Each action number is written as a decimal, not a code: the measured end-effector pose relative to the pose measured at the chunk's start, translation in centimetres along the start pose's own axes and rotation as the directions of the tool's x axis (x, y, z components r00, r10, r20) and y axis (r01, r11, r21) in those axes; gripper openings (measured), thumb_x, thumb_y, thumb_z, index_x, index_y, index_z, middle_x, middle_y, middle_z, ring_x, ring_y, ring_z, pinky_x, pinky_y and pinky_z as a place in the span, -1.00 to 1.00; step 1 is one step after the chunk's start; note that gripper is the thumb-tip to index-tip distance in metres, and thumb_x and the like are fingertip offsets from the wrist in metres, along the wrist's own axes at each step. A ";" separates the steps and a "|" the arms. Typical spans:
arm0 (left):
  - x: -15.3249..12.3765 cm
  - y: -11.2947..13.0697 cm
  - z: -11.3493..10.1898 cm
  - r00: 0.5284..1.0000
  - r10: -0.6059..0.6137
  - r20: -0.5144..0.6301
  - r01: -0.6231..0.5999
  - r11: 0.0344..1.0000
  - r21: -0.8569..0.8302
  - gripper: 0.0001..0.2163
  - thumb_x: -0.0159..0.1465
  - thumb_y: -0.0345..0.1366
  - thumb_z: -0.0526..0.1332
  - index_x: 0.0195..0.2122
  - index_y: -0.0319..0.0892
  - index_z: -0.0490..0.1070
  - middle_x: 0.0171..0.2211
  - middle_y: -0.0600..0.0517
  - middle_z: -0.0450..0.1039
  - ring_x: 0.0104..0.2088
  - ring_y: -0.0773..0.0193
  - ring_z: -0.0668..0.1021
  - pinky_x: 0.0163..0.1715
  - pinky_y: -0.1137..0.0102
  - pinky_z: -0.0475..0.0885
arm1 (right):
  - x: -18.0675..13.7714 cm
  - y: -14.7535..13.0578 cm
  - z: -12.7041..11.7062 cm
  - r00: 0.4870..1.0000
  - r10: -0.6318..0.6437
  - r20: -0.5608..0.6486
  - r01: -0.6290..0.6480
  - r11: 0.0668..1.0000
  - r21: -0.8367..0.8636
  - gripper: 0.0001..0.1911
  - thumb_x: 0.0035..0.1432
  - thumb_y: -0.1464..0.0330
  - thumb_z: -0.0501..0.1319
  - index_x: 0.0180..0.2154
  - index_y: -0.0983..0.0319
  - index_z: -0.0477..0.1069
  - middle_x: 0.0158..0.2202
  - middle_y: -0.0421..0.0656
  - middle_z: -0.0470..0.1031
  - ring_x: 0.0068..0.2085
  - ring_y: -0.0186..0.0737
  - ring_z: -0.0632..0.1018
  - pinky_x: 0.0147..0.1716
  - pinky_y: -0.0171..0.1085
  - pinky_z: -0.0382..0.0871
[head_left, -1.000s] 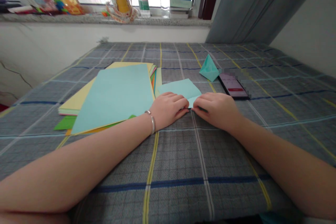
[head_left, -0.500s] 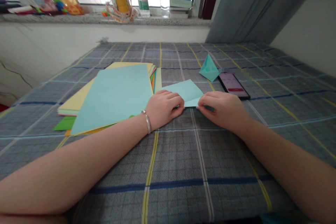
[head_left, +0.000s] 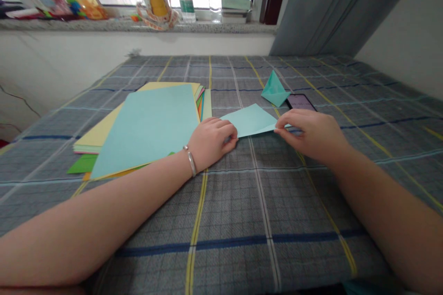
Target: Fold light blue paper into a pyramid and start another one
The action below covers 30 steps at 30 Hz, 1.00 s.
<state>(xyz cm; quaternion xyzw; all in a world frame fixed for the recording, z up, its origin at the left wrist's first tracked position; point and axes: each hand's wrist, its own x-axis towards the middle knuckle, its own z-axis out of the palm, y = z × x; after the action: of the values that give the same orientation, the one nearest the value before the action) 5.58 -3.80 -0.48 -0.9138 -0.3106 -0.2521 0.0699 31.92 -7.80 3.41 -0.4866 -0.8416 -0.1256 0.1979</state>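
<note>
Between my hands is a small light-blue sheet of paper [head_left: 252, 120], lying on the checked cloth with its near edge slightly raised toward the right. My left hand [head_left: 215, 142], with a silver bangle at the wrist, pinches the paper's near left part. The thumb and fingertips of my right hand [head_left: 308, 134] grip its right end. Part of the paper's left side is hidden by my left fingers. Just beyond the sheet stands a folded turquoise paper shape [head_left: 275, 90] with a pointed top.
A stack of coloured paper lies on the left, a large light-blue sheet [head_left: 148, 129] on top. Behind my right hand a phone [head_left: 302, 101] is partly covered. Bottles, boxes and snack bags line the windowsill [head_left: 194, 27]; a grey curtain [head_left: 332, 4] hangs at the right.
My right hand has moved right and slightly away from me, still pinching the paper's edge, and now covers part of the phone. The left hand has stayed nearly in place.
</note>
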 end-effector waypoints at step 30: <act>-0.1 0.3 0.1 0.982 -0.145 0.118 0.149 0.988 -0.028 -0.74 0.41 -0.25 0.05 -0.03 -0.07 0.51 -0.15 0.01 0.61 -0.18 0.22 0.63 -0.19 0.35 0.48 | 0.0 -2.0 1.0 0.986 0.164 -0.010 -0.159 0.966 0.203 -0.95 0.08 0.34 0.21 -0.39 0.16 0.44 -0.39 -0.24 0.56 -0.34 -0.22 0.57 -0.37 -0.29 0.33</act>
<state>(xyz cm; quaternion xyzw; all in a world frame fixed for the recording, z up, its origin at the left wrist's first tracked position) 5.72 -4.14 -0.59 -0.9026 -0.3760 -0.2091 0.0163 29.96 -8.40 2.45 -0.5293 -0.8047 -0.0295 0.2671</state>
